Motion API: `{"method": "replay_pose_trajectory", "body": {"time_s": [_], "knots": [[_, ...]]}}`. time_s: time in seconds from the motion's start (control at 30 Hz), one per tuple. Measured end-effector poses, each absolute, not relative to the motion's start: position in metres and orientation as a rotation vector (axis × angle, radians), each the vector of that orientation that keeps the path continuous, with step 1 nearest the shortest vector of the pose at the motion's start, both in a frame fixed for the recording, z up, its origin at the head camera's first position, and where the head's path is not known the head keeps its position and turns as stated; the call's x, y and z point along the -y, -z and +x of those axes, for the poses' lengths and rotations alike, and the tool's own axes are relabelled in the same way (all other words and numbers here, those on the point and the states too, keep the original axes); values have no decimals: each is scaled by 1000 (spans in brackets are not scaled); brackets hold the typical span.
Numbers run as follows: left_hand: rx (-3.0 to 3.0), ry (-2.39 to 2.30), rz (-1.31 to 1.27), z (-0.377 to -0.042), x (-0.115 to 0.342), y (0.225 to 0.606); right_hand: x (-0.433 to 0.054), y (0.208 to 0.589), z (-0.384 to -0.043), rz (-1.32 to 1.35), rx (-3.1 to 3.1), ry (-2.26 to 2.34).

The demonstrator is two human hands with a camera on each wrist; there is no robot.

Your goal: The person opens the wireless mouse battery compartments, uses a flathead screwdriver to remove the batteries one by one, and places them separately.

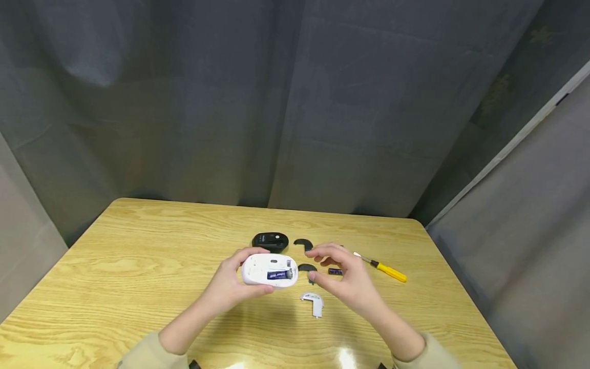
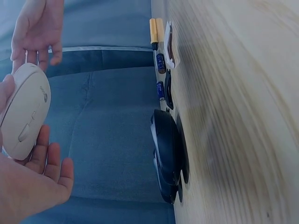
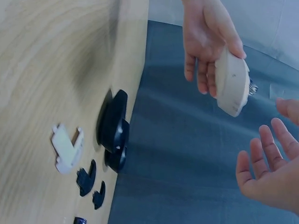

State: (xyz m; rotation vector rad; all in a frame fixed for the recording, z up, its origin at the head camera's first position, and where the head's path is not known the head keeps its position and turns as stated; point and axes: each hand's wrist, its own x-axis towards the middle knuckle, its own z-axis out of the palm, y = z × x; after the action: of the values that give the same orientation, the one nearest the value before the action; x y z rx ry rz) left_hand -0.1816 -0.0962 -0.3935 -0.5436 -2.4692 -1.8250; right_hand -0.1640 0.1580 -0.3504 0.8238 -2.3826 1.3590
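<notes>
My left hand (image 1: 237,277) grips a white computer mouse (image 1: 258,269) by its edges, raised over the table with its underside facing me. The battery slot is uncovered, and a dark blue battery (image 1: 278,275) lies in it. From the right wrist view, a metallic end (image 3: 252,87) juts out past the mouse's underside. My right hand (image 1: 343,274) hovers just to the right of the mouse, fingers loosely bent and apart, holding nothing. Below it on the table lies the white battery cover (image 1: 315,303), with a black cover (image 1: 307,267) close by its fingertips.
Behind the white mouse rests a black mouse (image 1: 265,240); the left wrist view shows a second black mouse (image 2: 163,184) beside it. Another black cover (image 1: 304,243), a loose battery (image 1: 335,271) and a yellow-handled screwdriver (image 1: 389,270) lie towards the right. Curtains (image 1: 276,102) hang behind the table.
</notes>
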Motion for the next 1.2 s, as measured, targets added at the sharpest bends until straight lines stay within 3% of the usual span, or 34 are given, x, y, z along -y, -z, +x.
{"method": "replay_pose_trajectory", "body": {"time_s": [0.53,0.9,1.2], "knots": [[2472,1801,-584,-179,91,396,-131,338,-149,943,2335,-1256],[2502,1764,-595,-178,89,399,-140,370,-166,932,2388,-1143],[2499,1758,-600,-178,87,400,-142,371,-167,969,2356,-1103]]}}
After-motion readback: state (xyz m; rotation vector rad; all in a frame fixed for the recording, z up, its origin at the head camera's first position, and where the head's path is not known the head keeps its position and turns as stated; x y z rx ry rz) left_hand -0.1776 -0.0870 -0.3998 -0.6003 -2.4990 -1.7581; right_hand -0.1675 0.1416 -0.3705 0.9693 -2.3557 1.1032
